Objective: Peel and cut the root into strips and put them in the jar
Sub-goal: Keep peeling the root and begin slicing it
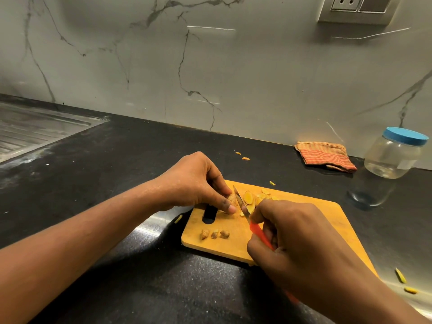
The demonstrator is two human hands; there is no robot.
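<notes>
Right hand (pixel 301 242) grips knife (pixel 245 210) by its red handle. Blade meets root (pixel 232 198), pinched by left hand (pixel 196 183) on cutting board (pixel 236 247). Jar (pixel 395 155) stands capped, well apart.

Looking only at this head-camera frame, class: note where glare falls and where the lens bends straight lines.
Head view: glare on the countertop left of the cutting board; light streaks on the marble wall; wide-angle lens tilts the jar near the right edge.

Open counter (pixel 304 183) runs from board (pixel 304 218) to jar (pixel 392 157); cloth (pixel 325 155) lies beside it
</notes>
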